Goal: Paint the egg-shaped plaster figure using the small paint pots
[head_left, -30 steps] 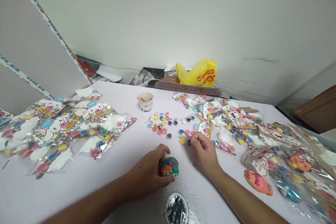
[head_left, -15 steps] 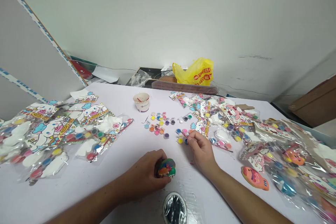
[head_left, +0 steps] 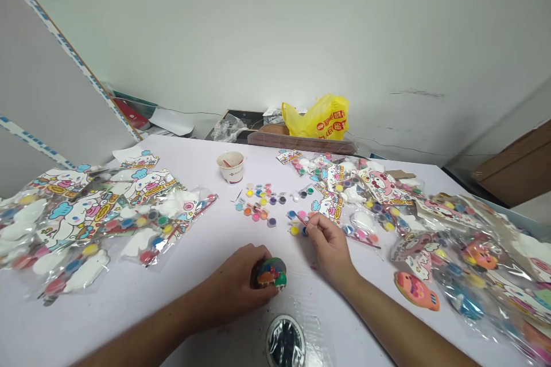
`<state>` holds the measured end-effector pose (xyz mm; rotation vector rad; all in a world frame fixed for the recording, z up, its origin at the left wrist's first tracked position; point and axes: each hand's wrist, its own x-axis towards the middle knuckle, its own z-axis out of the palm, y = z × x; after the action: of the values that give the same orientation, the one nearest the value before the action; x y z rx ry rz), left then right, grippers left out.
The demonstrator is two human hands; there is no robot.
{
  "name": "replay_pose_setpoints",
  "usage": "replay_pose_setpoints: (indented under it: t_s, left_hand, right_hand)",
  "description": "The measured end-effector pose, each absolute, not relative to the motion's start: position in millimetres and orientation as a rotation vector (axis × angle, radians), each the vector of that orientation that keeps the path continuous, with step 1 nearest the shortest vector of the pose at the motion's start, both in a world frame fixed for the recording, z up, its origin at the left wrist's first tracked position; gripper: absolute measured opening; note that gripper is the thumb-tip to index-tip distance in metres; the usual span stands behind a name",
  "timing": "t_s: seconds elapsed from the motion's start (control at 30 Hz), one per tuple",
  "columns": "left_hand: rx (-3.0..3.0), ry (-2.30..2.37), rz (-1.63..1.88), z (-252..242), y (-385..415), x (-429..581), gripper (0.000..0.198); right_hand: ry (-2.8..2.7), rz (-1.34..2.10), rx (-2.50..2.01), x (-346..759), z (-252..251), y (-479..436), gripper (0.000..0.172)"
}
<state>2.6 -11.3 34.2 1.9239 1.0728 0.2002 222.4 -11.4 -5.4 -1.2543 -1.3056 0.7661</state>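
My left hand (head_left: 243, 281) is closed round a small painted figurine (head_left: 272, 275) with green, orange, red and blue patches, its rear side hidden by my fingers. In my right hand (head_left: 329, 246) a thin red paintbrush (head_left: 301, 218) is pinched, its tip at the blue pot of a small group of paint pots (head_left: 294, 230). More open paint pots (head_left: 257, 216) in several colours lie just left of the brush. A paper cup (head_left: 231, 172) with a red brush handle inside stands behind them. Below the figurine lies a round, dark, shiny disc (head_left: 285, 342) with a pale rim.
Bagged craft kits (head_left: 81, 218) with white figures and paints cover the left side; more bagged kits (head_left: 383, 189) crowd the right. A painted pink-orange piece (head_left: 416, 291) lies near my right forearm. A yellow plastic bag (head_left: 321, 119) sits behind the table's far edge, before the wall.
The view has shifted very slightly. Both hands keep their grips, and the brush tip stays at the blue paint pot.
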Motion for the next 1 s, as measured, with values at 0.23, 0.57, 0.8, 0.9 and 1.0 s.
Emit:
replay_pose_setpoints:
  t_s: [0.23, 0.57, 0.8, 0.9, 1.0]
  left_hand:
    - [1.87, 1.059, 0.279, 30, -7, 3, 0.015]
    - [1.913, 1.054, 0.316, 25, -3, 1, 0.014]
    - [1.937, 1.035, 0.304, 25, -3, 0, 0.016]
    - [1.947, 1.043, 0.299, 25, -3, 1, 0.014]
    - [1.949, 1.043, 0.301, 24, -3, 1, 0.014]
  right_hand:
    - [-1.288, 0.586, -1.259, 223, -7, -12, 0.025]
    - [-1.155, 0.83, -1.162, 223, -19, -11, 0.024]
    - [-1.133, 0.892, -1.143, 222, -19, -10, 0.027]
    - [-1.124, 0.897, -1.141, 221, -19, -10, 0.027]
    - [-1.125, 0.907, -1.139, 221, -17, -11, 0.028]
